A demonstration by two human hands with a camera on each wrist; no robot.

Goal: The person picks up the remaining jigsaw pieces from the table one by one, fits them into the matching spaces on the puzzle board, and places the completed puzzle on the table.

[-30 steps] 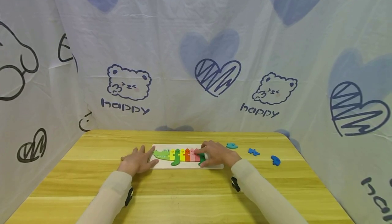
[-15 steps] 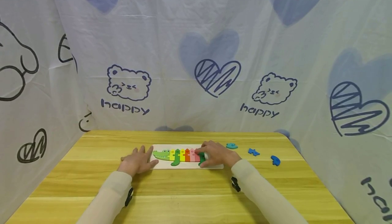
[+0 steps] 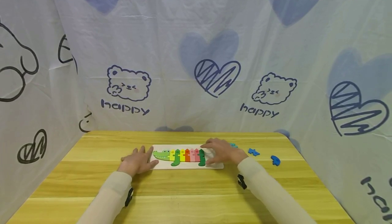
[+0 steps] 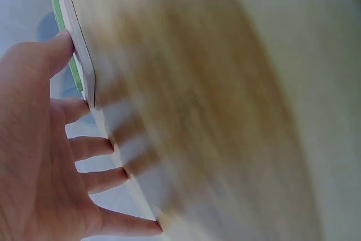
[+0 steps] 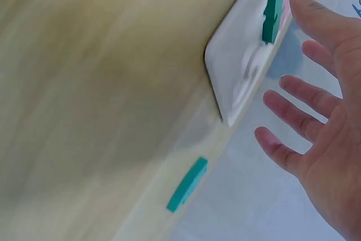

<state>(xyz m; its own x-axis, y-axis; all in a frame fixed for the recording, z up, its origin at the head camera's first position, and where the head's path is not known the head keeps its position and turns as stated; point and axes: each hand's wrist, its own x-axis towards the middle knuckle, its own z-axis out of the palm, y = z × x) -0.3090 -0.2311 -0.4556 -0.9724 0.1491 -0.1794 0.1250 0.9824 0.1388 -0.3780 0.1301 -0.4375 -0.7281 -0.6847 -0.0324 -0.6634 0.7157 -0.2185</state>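
A white puzzle board lies on the table, bearing a crocodile puzzle: a light green head, then yellow, green, orange and pink pieces. The row ends in a dark green leg piece. My left hand rests at the board's left end with fingers spread, thumb and index finger touching its edge. Over the board's bare right end is my right hand, fingers apart and holding nothing. In the right wrist view its thumb is near the dark green piece.
To the right of the board lie three loose pieces: a teal one partly hidden behind my right hand, a blue one and a curved blue one. A printed cloth hangs behind the wooden table.
My right hand has lifted off the pink and dark green pieces and shifted right, uncovering the dark green leg and covering part of the teal piece. The left hand has stayed put.
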